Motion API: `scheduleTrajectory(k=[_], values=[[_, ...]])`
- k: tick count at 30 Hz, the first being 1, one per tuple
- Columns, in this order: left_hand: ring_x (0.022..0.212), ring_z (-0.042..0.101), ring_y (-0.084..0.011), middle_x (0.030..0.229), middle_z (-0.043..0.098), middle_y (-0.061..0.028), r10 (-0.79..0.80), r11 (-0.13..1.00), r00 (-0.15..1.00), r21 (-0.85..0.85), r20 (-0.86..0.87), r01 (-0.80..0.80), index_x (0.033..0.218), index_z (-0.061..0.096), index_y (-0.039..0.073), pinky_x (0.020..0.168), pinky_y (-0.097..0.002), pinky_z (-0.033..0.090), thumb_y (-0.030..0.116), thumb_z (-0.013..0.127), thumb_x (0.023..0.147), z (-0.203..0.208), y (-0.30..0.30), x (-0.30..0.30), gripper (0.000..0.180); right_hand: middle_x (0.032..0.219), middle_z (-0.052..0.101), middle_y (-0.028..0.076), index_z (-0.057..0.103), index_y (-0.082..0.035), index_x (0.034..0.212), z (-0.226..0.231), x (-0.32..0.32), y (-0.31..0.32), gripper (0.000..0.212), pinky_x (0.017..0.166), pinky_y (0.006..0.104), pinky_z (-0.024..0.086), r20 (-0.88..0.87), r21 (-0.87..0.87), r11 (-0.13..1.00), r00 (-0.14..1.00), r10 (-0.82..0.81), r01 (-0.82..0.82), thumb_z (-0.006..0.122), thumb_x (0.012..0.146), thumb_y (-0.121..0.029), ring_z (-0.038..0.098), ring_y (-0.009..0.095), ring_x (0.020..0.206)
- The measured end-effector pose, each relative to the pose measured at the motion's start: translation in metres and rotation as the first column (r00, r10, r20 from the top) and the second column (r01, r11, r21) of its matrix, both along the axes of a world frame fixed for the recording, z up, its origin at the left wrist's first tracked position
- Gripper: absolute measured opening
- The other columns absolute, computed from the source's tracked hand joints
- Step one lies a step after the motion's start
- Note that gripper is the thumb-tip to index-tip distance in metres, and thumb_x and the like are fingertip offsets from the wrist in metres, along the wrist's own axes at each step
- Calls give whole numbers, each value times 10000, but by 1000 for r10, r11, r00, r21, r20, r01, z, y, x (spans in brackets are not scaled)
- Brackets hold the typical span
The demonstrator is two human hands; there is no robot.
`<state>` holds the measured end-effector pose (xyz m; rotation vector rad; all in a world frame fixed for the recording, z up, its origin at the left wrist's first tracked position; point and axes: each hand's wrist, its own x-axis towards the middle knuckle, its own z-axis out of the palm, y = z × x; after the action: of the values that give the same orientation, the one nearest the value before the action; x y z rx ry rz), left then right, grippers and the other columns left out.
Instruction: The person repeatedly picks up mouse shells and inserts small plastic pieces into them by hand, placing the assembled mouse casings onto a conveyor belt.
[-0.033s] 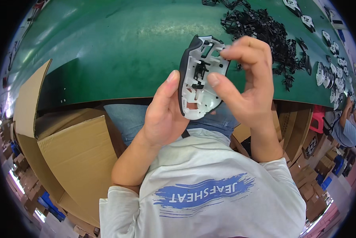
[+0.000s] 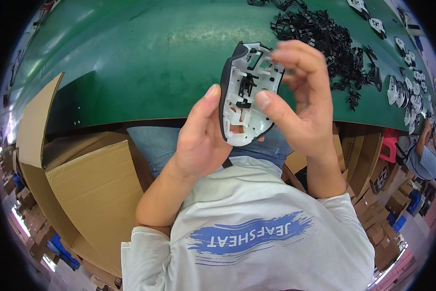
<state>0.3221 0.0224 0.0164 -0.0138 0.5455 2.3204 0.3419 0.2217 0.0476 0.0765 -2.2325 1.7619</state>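
My left hand (image 2: 203,131) is closed round the left side and lower end of a hollow plastic shell (image 2: 254,123), its thumb on the black outer edge. The shell is white inside with ribs and cut-outs, and its open side faces up at me. A small black plastic clip (image 2: 247,85) sits in the middle of it. At the shell's right edge is my right hand (image 2: 303,94), fingers curved and apart from the thumb, with nothing visible between them. Its thumb tip overlaps the shell in view; whether it touches I cannot tell. The fingertips are blurred.
On the green table (image 2: 155,63) a heap of black plastic clips (image 2: 320,39) lies beyond my right hand. Several white-and-black shells (image 2: 404,99) lie along the right. An open cardboard box (image 2: 91,179) stands at my left. Another person (image 2: 421,155) is at the far right.
The fingers of my right hand have lifted slightly away from the shell's upper right edge. The shell has shifted only a little in my left hand.
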Motion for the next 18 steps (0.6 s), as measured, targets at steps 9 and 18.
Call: scheduleTrajectory(k=[9, 18], values=[[1310, 627, -212, 1485, 590, -149, 16, 786, 933, -572, -359, -233, 1666, 303, -9, 1076, -384, 547, 77, 503, 1074, 19, 7, 11, 630, 1476, 581, 135, 611, -34, 1482, -8, 4, -13, 689, 980, 339, 554, 57, 175, 981, 996, 72, -81, 773, 818, 52, 648, 195, 1198], [1139, 633, -164, 1313, 652, -116, 146, 608, 822, -606, -551, -514, 1495, 502, -29, 1025, -330, 534, -32, 530, 977, 1, 11, 14, 519, 1393, 691, 143, 607, 7, 1393, -22, 6, -43, 621, 912, 406, 629, -241, 294, 951, 970, -16, 89, 707, 786, 90, 657, 361, 1254]])
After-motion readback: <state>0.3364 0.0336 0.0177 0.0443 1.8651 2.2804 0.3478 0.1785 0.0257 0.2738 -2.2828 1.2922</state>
